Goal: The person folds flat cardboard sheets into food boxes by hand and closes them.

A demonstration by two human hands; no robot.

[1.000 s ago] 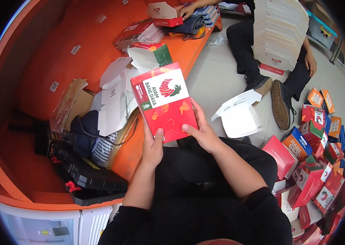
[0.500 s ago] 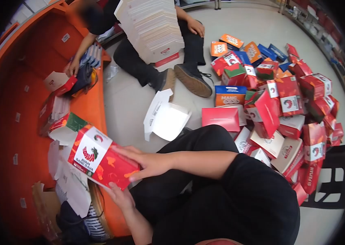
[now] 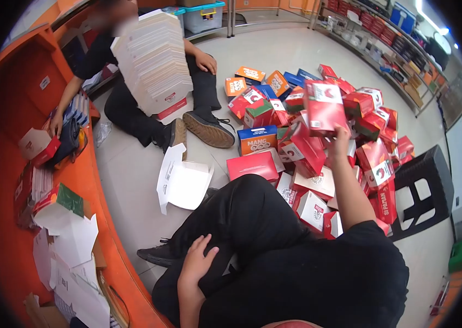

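Observation:
My right hand (image 3: 340, 143) is stretched out to the right, its fingers closed on the lower end of a red box (image 3: 325, 106). That box is above a large heap of folded boxes, red, orange and blue, on the floor. Resting on my black-trousered leg, my left hand (image 3: 198, 259) has its fingers apart and holds nothing. An open white box (image 3: 187, 183) lies on the floor beyond my knee. Near it, at the heap's edge, are a red box (image 3: 253, 165) and a blue and orange box (image 3: 257, 140).
A co-worker sits opposite beside a tall stack of white cartons (image 3: 154, 65), one hand (image 3: 56, 124) at an open red box on the orange bench (image 3: 105, 229). Flat white cartons (image 3: 75, 240) lie on the bench. Behind the heap stands a shelf rack (image 3: 384, 60); a black plastic frame (image 3: 433, 180) is at right.
The red box has gone from both my hands above the bench to my right hand over the heap. My left hand has let go and lies on my leg. The view has turned right.

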